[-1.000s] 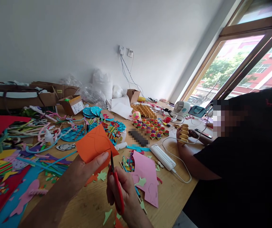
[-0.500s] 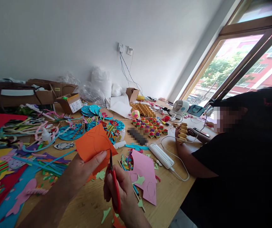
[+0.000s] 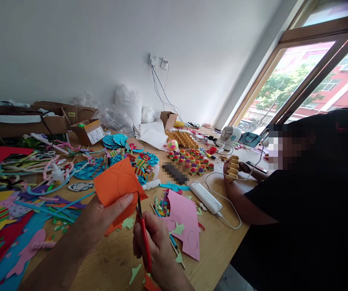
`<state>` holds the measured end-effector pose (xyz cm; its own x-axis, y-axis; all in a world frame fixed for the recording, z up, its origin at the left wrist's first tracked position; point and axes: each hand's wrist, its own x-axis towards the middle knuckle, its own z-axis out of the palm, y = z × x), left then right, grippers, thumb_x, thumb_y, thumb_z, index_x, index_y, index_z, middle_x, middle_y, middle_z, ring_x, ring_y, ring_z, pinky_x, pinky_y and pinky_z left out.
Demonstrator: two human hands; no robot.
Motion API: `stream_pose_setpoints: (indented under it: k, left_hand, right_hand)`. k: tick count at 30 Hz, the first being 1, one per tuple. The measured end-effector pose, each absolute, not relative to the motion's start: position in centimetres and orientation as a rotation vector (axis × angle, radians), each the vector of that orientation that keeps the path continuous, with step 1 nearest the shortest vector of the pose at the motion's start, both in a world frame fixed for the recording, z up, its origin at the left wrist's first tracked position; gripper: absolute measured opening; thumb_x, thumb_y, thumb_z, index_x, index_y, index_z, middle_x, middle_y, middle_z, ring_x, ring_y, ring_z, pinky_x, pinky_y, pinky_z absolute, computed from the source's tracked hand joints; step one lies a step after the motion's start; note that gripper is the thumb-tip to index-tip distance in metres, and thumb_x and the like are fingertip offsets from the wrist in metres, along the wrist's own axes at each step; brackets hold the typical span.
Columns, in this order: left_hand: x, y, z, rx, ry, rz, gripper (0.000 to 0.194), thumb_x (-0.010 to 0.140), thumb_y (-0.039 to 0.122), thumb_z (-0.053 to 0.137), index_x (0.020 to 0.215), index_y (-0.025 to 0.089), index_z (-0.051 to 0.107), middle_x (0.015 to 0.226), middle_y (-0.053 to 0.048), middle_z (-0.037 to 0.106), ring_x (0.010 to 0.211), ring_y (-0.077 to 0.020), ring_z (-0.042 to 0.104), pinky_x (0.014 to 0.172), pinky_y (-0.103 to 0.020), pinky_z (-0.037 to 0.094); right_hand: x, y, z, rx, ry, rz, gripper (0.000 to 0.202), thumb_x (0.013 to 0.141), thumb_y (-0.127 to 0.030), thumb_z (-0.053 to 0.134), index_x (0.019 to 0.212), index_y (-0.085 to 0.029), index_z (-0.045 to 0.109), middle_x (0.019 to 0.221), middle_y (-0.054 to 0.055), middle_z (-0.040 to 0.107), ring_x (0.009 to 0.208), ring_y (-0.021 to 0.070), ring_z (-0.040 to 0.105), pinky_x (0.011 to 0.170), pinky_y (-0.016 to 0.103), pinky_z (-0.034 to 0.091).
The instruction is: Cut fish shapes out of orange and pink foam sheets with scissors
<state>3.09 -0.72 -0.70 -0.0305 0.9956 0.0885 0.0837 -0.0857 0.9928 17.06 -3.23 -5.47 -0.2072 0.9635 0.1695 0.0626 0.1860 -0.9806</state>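
Spanning most of the view, a wooden desk point(image 3: 213, 246) littered with craft stuff; clock positions read from view centre. Co-worker in black point(image 3: 307, 218) at 4 o'clock, one hand on an egg-carton strip point(image 3: 233, 167). Long cardboard box point(image 3: 22, 125) at 9, against the wall. White fan point(image 3: 230, 135) at 3, near the window. White power strip point(image 3: 206, 198) at 5, cable looping out toward the co-worker.

Pink sheet point(image 3: 186, 212) at 6, flat, outlines drawn on it. Orange sheet point(image 3: 116, 182) at 8, held up off the desk, curled a bit, fish-like outline in dark line.

Hands apart from each other. Left hand point(image 3: 107, 212) pinches the orange sheet's lower part, thumb on the near face, other fingers hidden behind. Right hand point(image 3: 158, 238), between 6 and 7, gripped around red-handled scissors point(image 3: 145, 246). Blades point up at the sheet's 4 o'clock edge; can't tell if they're biting paper.

Pink fish cutout point(image 3: 28, 250) at 8, farther out than the sheet. White glue bottle point(image 3: 58, 174) at 9, upright. Pale green scrap point(image 3: 178, 229) at 6, on the pink sheet.
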Motion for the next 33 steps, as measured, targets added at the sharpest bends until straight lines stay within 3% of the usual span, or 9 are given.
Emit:
stream_pose_setpoints:
  k: [9,29,33]
  left_hand:
    - [3.44,-0.53,-1.03,1.336,1.244,1.278,0.021,0.071,0.042,0.064,0.081,0.024,0.066,0.085,-0.001,0.073,0.079,-0.0248,0.066,0.072,-0.032,0.055]
    - [3.29,-0.36,-0.85,1.158,1.134,1.304,0.026,0.070,0.043,0.071,0.085,0.023,0.069,0.086,-0.001,0.075,0.086,-0.0261,0.068,0.074,-0.031,0.057]
    - [3.60,-0.31,-0.98,1.193,1.147,1.306,0.022,0.071,0.041,0.069,0.083,0.023,0.067,0.084,0.000,0.073,0.080,-0.0229,0.066,0.071,-0.029,0.055]
  right_hand:
    - [17.03,-3.37,-5.25,-1.064,-1.468,1.191,0.034,0.089,-0.042,0.048,0.063,-0.021,0.042,0.047,-0.005,0.045,0.042,0.0080,0.040,0.042,0.018,0.029]
    - [17.11,-3.13,-5.90,-1.005,-1.428,1.241,0.042,0.088,-0.055,0.049,0.065,-0.020,0.044,0.046,-0.006,0.045,0.038,0.0069,0.037,0.039,0.018,0.028]
    - [16.94,-3.10,-5.56,-0.977,-1.379,1.269,0.046,0.087,-0.059,0.048,0.062,-0.021,0.042,0.045,-0.006,0.044,0.039,0.0071,0.037,0.040,0.018,0.031]
